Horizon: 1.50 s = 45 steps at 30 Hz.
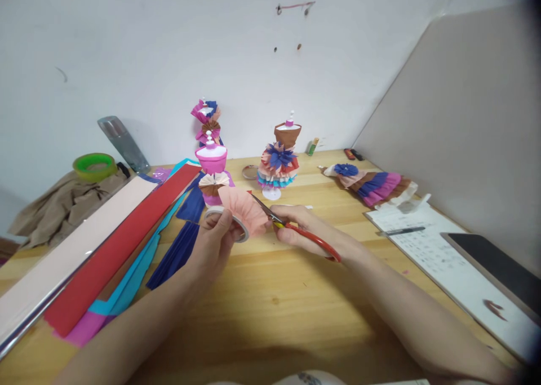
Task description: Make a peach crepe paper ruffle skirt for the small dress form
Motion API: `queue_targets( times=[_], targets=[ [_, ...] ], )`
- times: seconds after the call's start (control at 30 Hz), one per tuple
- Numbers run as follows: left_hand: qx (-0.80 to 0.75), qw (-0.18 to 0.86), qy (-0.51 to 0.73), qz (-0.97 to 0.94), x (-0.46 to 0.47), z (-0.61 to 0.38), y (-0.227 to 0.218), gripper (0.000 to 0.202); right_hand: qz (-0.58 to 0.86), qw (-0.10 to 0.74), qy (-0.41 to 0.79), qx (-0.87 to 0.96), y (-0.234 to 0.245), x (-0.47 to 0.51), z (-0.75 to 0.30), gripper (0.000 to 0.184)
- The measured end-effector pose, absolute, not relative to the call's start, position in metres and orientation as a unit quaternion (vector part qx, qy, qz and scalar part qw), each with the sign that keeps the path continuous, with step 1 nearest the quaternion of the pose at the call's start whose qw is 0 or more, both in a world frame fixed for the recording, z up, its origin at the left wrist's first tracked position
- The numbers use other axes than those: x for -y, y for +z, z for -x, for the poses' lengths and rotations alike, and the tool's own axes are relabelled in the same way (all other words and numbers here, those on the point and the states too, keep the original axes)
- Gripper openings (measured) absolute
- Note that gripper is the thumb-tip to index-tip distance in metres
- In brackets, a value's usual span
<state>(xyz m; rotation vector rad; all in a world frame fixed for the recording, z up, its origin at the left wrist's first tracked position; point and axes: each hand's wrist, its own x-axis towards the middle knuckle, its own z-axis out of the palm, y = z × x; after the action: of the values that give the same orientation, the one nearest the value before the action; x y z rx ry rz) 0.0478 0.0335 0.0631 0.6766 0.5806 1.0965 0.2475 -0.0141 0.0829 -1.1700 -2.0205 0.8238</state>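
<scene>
My left hand (217,239) is closed around a roll of tape (243,236). A gathered strip of pink crepe paper (240,207) fans out above the roll, over the left fingertips. In my right hand (302,222) is a pair of red-handled scissors (315,239), with the blades pointing up and left at the paper's right edge. Whether the blades touch the paper I cannot tell. Just behind the left hand stands a small dress form in magenta paper (212,160). Another dress form with a brown top and layered ruffles (284,159) stands further right.
Folded crepe paper, with a red piece (127,249) on top, lies at left by a green tape roll (93,165) and a clear bottle (122,142). At right are a ruffled paper dress (378,186), a pen (403,230), a written sheet (426,261) and a phone (490,264).
</scene>
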Motion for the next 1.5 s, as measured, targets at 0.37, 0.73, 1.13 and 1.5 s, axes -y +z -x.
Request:
queue_targets(
  times=[0.37, 0.73, 1.13, 1.5],
  targets=[
    [-0.261, 0.761, 0.502, -0.318, -0.033, -0.048, 0.062, 0.036, 0.437, 0.358, 0.349, 0.748, 0.082, 0.013, -0.243, 0.048],
    [-0.263, 0.759, 0.505, -0.316, -0.033, -0.047, 0.064, 0.038, 0.46, 0.374, 0.379, 0.71, 0.083, 0.015, -0.241, 0.04],
    [-0.275, 0.751, 0.507, -0.324, -0.034, -0.046, 0.065, 0.039, 0.455, 0.349, 0.413, 0.708, 0.082, 0.014, -0.248, 0.044],
    [-0.291, 0.746, 0.505, -0.323, -0.031, -0.048, 0.068, 0.038, 0.462, 0.289, 0.282, 0.79, 0.089, 0.018, -0.25, 0.033]
  ],
)
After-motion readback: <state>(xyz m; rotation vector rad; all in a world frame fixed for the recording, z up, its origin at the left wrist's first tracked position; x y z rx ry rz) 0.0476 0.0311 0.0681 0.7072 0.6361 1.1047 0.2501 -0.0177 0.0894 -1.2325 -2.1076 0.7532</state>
